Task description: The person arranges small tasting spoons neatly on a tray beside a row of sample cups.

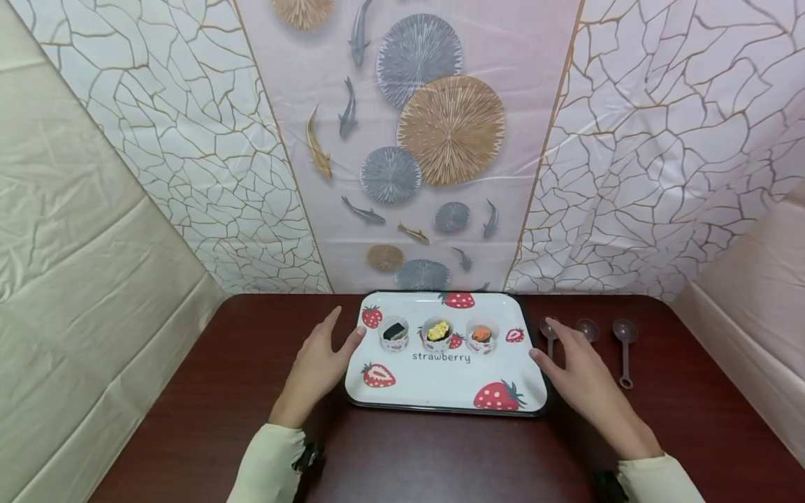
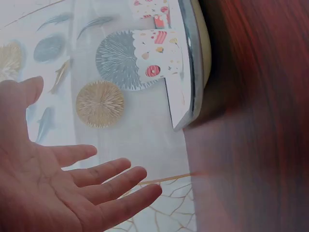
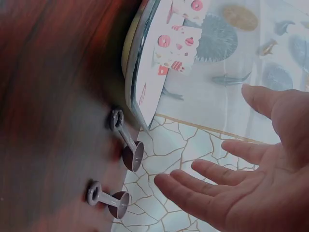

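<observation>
A white tray (image 1: pixel 409 384) with strawberry prints and a dark rim lies on the table. On it stand three small printed paper cups in a row: the left cup (image 1: pixel 394 342) holds a black piece, the middle cup (image 1: pixel 438 344) yellow bits, the right cup (image 1: pixel 481 345) something orange. My left hand (image 1: pixel 317 367) hovers beside the tray's left edge with its fingers spread. Over on the right side, my right hand (image 1: pixel 581 370) is held out by the tray's edge, its palm bare in the right wrist view. Neither hand holds anything.
Several brown measuring spoons lie right of the tray: one spoon (image 1: pixel 625 342) farthest right, another spoon (image 1: pixel 588 328) beside it, and a spoon (image 1: pixel 547 330) partly behind my right hand. A patterned cloth (image 1: pixel 434 230) hangs along the back of the dark table (image 1: pixel 434 461).
</observation>
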`<action>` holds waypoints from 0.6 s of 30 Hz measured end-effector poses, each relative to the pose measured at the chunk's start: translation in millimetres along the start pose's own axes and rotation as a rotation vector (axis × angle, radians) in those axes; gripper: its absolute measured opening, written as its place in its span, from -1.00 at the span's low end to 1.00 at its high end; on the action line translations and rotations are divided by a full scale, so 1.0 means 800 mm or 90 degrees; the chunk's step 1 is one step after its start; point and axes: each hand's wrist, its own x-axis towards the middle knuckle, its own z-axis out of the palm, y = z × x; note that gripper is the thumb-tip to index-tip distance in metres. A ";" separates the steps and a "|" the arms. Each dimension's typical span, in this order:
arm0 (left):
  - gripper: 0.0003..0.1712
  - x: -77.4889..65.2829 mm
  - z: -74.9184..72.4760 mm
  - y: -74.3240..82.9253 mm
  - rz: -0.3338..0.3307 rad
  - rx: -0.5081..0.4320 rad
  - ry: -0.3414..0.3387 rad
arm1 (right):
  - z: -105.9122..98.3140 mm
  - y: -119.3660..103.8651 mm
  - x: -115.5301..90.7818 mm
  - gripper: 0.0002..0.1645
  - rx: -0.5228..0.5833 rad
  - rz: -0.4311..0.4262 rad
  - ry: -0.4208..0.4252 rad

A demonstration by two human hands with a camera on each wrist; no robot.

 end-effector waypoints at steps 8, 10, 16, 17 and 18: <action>-0.08 -0.003 -0.002 -0.007 -0.037 -0.085 0.010 | 0.000 0.006 -0.008 -0.20 0.043 0.026 0.009; -0.09 -0.004 -0.002 -0.010 -0.045 -0.093 0.005 | 0.001 0.008 -0.010 -0.22 0.054 0.028 0.011; -0.13 -0.006 -0.001 -0.021 -0.065 -0.158 -0.045 | 0.004 0.014 -0.013 -0.26 0.085 0.050 -0.008; -0.14 -0.006 -0.002 -0.022 -0.073 -0.180 -0.057 | 0.005 0.015 -0.013 -0.26 0.089 0.055 -0.012; -0.15 -0.006 -0.002 -0.024 -0.082 -0.203 -0.068 | 0.006 0.017 -0.013 -0.27 0.095 0.059 -0.015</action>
